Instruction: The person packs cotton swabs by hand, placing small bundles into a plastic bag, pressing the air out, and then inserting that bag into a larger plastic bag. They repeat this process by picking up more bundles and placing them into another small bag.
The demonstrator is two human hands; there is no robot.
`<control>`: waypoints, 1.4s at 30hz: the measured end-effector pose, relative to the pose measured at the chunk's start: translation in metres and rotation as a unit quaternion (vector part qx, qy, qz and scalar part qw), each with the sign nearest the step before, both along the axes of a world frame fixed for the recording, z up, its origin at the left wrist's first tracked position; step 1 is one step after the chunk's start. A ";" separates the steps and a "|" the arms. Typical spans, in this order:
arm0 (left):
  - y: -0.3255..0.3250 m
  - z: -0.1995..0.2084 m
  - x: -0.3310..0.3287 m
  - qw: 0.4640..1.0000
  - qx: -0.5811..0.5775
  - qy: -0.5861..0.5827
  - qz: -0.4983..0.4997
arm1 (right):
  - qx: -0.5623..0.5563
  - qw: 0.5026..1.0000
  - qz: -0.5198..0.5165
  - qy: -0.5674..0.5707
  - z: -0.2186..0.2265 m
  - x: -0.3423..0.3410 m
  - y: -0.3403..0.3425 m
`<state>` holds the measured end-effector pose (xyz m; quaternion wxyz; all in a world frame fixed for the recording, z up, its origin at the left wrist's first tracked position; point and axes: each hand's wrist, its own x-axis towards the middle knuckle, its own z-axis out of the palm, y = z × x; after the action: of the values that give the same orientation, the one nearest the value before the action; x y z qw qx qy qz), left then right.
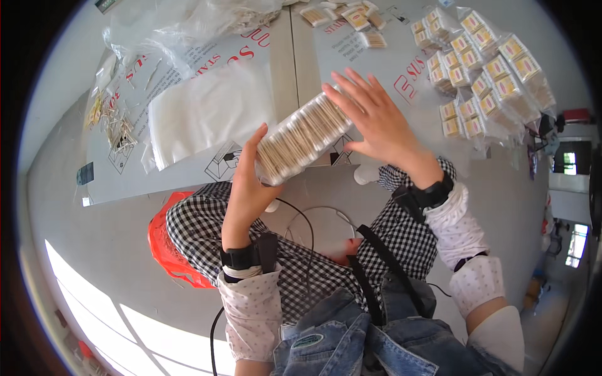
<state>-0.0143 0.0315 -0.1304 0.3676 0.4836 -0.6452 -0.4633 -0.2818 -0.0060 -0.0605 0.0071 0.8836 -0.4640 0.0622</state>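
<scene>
A long clear pack of cotton swabs, with wooden sticks and white tips, is held tilted above the near edge of the table, its right end higher. My left hand grips its lower left end, thumb up along the side and the other fingers mostly hidden beneath. At the upper right end is my right hand, fingers stretched out and spread, palm turned toward the pack. Whether its fingertips touch the wrap I cannot tell. Behind the pack lies a stack of clear plastic bags on the table.
Several bagged bundles of small packs cover the table's right side. Loose packs lie at the far middle. Crumpled plastic film is at the far left, with loose swabs nearer. A red bag sits beside my left knee.
</scene>
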 end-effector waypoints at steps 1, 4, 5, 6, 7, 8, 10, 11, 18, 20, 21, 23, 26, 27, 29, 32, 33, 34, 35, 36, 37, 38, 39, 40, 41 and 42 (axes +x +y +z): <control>0.001 0.002 -0.003 1.000 0.002 -0.001 0.000 | 0.002 1.000 0.000 -0.001 -0.003 -0.001 -0.008; 0.003 0.008 -0.009 0.998 -0.057 0.003 0.038 | 0.009 0.995 0.072 0.065 -0.011 0.003 -0.026; 0.002 0.008 -0.011 0.998 -0.044 -0.017 0.042 | 0.020 0.996 0.072 0.050 -0.014 0.005 -0.029; 0.000 0.009 -0.011 0.998 -0.031 -0.037 0.047 | 0.031 0.996 0.075 0.035 -0.015 0.008 -0.032; -0.001 0.006 -0.012 0.998 -0.029 -0.038 0.050 | 0.032 0.996 0.078 0.035 -0.019 0.009 -0.031; -0.002 0.002 -0.013 0.996 -0.052 -0.039 0.066 | 0.016 0.998 0.057 0.020 -0.025 0.007 -0.029; -0.006 -0.003 -0.013 0.993 -0.072 -0.041 0.085 | 0.002 0.999 0.039 0.004 -0.027 0.009 -0.024; -0.008 -0.003 -0.012 0.992 -0.094 -0.040 0.075 | 0.019 0.999 0.015 0.024 -0.026 0.009 -0.021; -0.012 0.009 -0.014 0.998 -0.048 0.008 0.035 | 0.012 0.991 0.122 -0.053 -0.014 0.044 -0.019; -0.014 0.013 -0.012 0.998 -0.055 -0.015 0.024 | 0.076 0.987 0.109 -0.093 -0.025 0.045 -0.025; -0.015 0.013 -0.011 0.997 -0.062 -0.038 0.015 | 0.140 0.976 0.097 -0.133 -0.029 0.045 -0.028; -0.015 0.005 -0.016 0.993 -0.099 -0.067 0.016 | 0.136 0.975 0.098 -0.144 -0.034 0.042 -0.029; -0.012 0.002 -0.015 0.986 -0.136 -0.088 0.023 | 0.141 0.973 0.097 -0.156 -0.034 0.045 -0.030; -0.011 0.004 -0.015 0.987 -0.136 -0.076 0.027 | 0.152 0.972 0.095 -0.152 -0.034 0.045 -0.031; -0.005 0.011 -0.019 0.987 -0.144 -0.032 0.064 | 0.112 0.977 0.088 -0.159 -0.031 0.039 -0.028; -0.003 0.012 -0.024 0.971 -0.198 -0.083 0.109 | 0.083 0.979 0.069 -0.171 -0.027 0.025 -0.023; -0.002 0.012 -0.024 0.945 -0.242 -0.185 0.122 | 0.096 0.976 0.064 -0.184 -0.027 0.023 -0.023; 0.004 0.012 -0.029 0.945 -0.242 -0.187 0.121 | 0.096 0.976 0.064 -0.185 -0.030 0.023 -0.020; 0.015 0.013 -0.041 0.935 -0.228 -0.251 0.104 | 0.087 0.976 0.076 -0.184 -0.035 0.024 -0.017; 0.025 0.014 -0.052 0.921 -0.214 -0.315 0.087 | 0.077 0.976 0.088 -0.183 -0.037 0.026 -0.015; 0.031 0.013 -0.059 0.902 -0.198 -0.378 0.070 | 0.078 0.976 0.088 -0.186 -0.038 0.026 -0.015; 0.030 0.012 -0.062 0.893 -0.191 -0.400 0.074 | 0.094 0.974 0.100 -0.182 -0.037 0.027 -0.016; 0.030 0.009 -0.066 0.893 -0.189 -0.402 0.071 | 0.112 0.971 0.111 -0.178 -0.036 0.027 -0.014; 0.030 0.004 -0.069 0.892 -0.190 -0.404 0.075 | 0.114 0.971 0.110 -0.181 -0.037 0.027 -0.013; 0.029 0.002 -0.072 0.889 -0.191 -0.407 0.079 | 0.102 0.973 0.120 -0.170 -0.039 0.028 -0.013; 0.027 0.003 -0.074 0.886 -0.190 -0.417 0.078 | 0.087 0.975 0.130 -0.158 -0.039 0.027 -0.016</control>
<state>-0.0888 0.0580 -0.1275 0.1850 0.6014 -0.7751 -0.0574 -0.2553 -0.0220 -0.0999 -0.1512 0.9125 -0.3443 0.1609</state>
